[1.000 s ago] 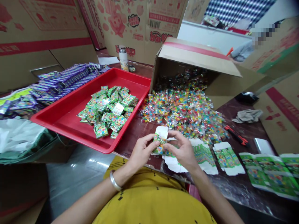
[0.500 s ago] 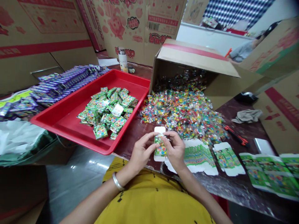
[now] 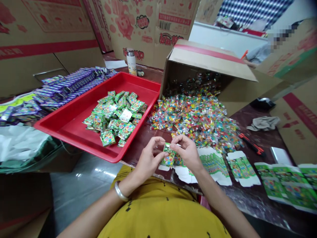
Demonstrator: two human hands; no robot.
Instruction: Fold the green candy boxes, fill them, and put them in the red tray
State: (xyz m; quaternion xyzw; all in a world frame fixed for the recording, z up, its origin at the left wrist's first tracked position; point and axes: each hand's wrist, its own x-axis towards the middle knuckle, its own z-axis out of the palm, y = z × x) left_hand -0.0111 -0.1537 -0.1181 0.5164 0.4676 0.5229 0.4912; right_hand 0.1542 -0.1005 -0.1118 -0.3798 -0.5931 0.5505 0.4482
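Between my hands, over the table's front edge, is a small green printed carton [image 3: 168, 158]. My left hand [image 3: 151, 155] grips it along its left side, thumb on the printed front. My right hand [image 3: 187, 152] pinches at its top right corner, where the fingers hide part of the top. A white flap sticks out at the carton's bottom end. Under and beside my right hand lies a fanned row of flat green cartons [image 3: 215, 165]. Just beyond my hands spreads a heap of clear packets of coloured candies [image 3: 195, 115].
A red tray [image 3: 66, 119] at the left holds filled-looking green cartons [image 3: 108, 137]. Purple boxes [image 3: 74, 82] are stacked behind it. A tipped cardboard box [image 3: 210, 58] spills the packets. At the right lie a red-and-black cutter [image 3: 252, 144], a cloth [image 3: 264, 123] and more flat cartons [image 3: 284, 185].
The white top flap that stood up from the carton no longer shows; the top is now closed down under my fingers. My right hand has shifted slightly right and up.
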